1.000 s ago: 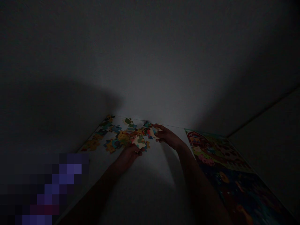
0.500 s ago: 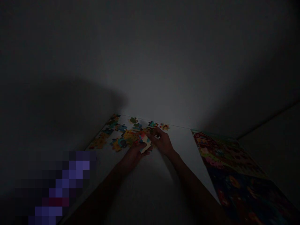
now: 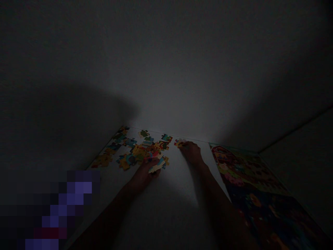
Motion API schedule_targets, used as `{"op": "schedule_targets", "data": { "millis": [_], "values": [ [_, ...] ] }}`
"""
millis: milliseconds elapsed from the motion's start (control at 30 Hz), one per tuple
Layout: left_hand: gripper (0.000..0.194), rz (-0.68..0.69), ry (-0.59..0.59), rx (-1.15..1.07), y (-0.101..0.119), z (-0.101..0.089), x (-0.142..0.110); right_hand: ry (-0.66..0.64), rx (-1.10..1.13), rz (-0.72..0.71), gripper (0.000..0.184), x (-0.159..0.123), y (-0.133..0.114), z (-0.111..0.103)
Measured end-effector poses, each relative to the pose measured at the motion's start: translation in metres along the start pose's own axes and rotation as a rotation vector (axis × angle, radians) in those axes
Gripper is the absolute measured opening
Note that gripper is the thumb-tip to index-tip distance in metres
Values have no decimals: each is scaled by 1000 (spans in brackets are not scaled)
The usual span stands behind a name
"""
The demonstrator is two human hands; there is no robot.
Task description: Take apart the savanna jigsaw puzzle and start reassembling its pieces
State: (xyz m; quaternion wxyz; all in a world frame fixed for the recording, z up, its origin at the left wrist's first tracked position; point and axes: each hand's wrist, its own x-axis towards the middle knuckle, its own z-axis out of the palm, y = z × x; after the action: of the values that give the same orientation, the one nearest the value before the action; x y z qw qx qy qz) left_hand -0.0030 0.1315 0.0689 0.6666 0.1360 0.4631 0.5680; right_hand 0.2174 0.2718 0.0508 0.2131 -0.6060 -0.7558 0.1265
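Left hand [image 3: 144, 173]: fingers curled round a pale-backed puzzle piece [image 3: 157, 165], apparently gripping it, at the near edge of the loose puzzle pieces [image 3: 135, 151]. Right hand [image 3: 191, 152]: fingertips [image 3: 185, 144] on a small puzzle piece [image 3: 179, 142] near the far edge of the white table [image 3: 171, 184]; pinch or plain touch, cannot tell in the dim light. Loose pieces spread ahead of the left hand, none between the hands and the far edge. Printed barn picture board [image 3: 246, 180] lies right of the right forearm. Wall [image 3: 166, 69] beyond. Blurred purple patch [image 3: 62, 208] lower left, unidentifiable.
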Motion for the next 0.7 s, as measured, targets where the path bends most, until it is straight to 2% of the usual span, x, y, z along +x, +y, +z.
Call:
{"op": "schedule_targets", "data": {
  "millis": [100, 233, 367, 500, 567, 633, 700],
  "values": [
    [29, 9, -24, 35, -1, -1, 1, -45, 21, 12, 27, 4, 2, -5],
    [20, 24, -45, 96, -2, -5, 2, -59, 95, -3, 44, 10, 7, -2],
    [16, 84, -23, 189, -5, -3, -6, -117, 171, 22, 34, 13, 11, -4],
    [39, 283, -82, 522, -8, 6, -19, -193, 278, 60, 33, 14, 15, -14],
    [43, 362, -120, 700, -8, 9, -23, -232, 336, 45, 30, 13, 15, -18],
    [44, 358, -146, 755, -8, 9, -24, -240, 373, 23, 26, 13, 13, -19],
    [49, 278, -198, 719, -8, 6, -24, -196, 379, 14, 24, 12, 10, -17]
  ]
}}
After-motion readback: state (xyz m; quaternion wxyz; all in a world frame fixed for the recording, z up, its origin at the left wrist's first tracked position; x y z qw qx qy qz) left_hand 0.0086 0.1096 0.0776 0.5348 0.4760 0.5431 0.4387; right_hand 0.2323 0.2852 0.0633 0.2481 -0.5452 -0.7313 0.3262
